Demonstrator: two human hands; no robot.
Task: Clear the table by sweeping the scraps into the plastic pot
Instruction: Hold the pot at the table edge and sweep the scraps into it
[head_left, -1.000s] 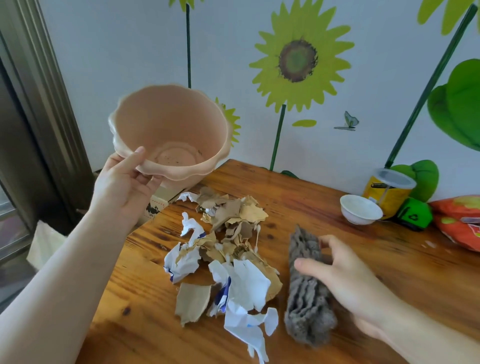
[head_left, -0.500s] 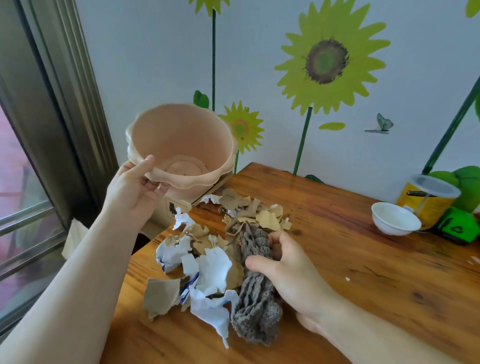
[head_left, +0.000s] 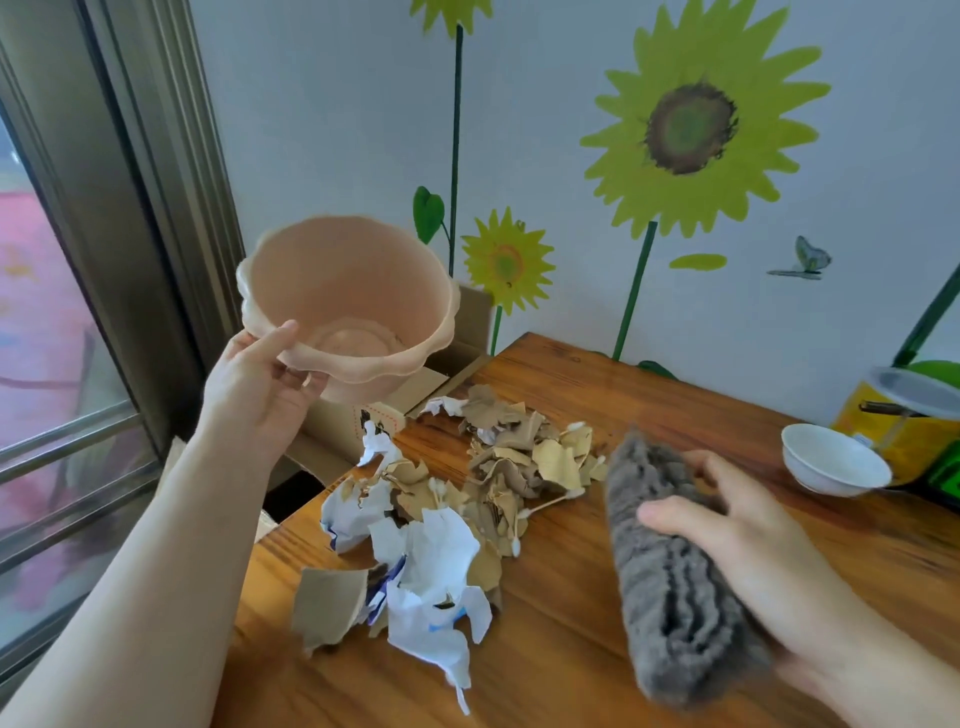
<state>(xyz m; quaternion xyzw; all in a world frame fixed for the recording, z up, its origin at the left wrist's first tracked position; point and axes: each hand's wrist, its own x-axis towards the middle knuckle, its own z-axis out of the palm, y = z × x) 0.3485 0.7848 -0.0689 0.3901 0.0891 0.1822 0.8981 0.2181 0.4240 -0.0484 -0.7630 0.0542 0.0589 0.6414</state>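
Observation:
My left hand (head_left: 260, 384) grips the scalloped rim of a peach plastic pot (head_left: 348, 291), held in the air beyond the table's left corner with its mouth tilted toward me; the pot looks empty. A heap of torn white and brown paper scraps (head_left: 457, 514) lies on the wooden table (head_left: 597, 675) near its left edge. My right hand (head_left: 727, 535) holds a folded grey fluffy cloth (head_left: 670, 571) pressed flat on the table just right of the scraps, apart from them.
A white bowl (head_left: 831, 460), a yellow tin (head_left: 898, 415) and a green item stand at the far right by the sunflower wall. An open cardboard box (head_left: 415, 389) sits below the pot off the table corner. A window frame (head_left: 135, 208) rises at left.
The right hand has drawn the cloth back to the right, out of the pile where it was pushing half a second ago. The scraps have shifted left toward the edge. The pot stays held up.

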